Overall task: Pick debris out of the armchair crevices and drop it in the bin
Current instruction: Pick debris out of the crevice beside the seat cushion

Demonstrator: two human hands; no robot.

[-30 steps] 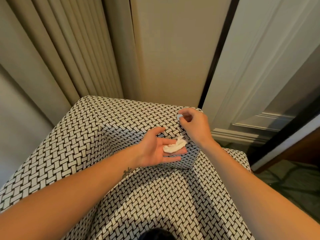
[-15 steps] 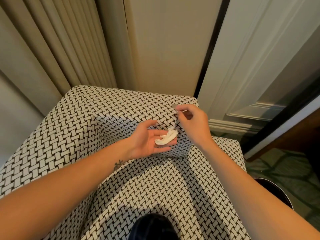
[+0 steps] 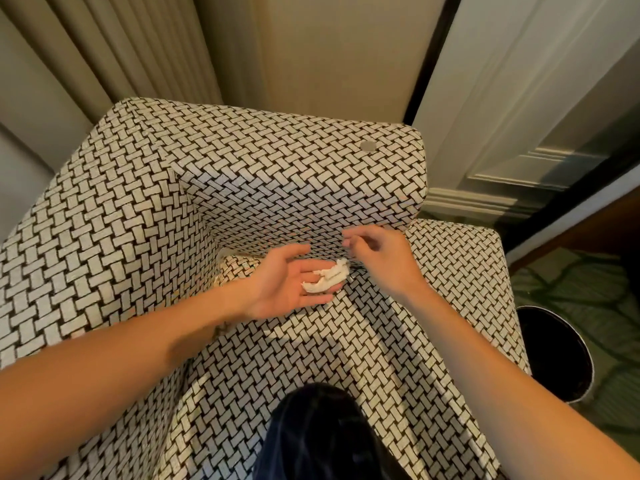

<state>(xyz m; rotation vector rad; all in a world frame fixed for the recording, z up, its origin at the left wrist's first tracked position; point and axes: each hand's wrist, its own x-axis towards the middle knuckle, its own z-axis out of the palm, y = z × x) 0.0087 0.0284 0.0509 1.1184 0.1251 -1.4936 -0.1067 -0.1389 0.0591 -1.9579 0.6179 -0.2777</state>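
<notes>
Armchair (image 3: 277, 174), bin (image 3: 589, 370) beside its right arm. Left hand (image 3: 280, 289) lies palm up over the seat crevice, fingers loosely spread, cradling white paper scraps (image 3: 325, 280). Right hand (image 3: 381, 258) fingers pinch together, contents unclear. Keep that palm level until over the bin.

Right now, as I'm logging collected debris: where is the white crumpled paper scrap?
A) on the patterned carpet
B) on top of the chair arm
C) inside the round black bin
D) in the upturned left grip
D: the white crumpled paper scrap lies across the fingers of the open, palm-up left grip, above the black-and-white woven armchair seat, not in the round black bin.
</notes>
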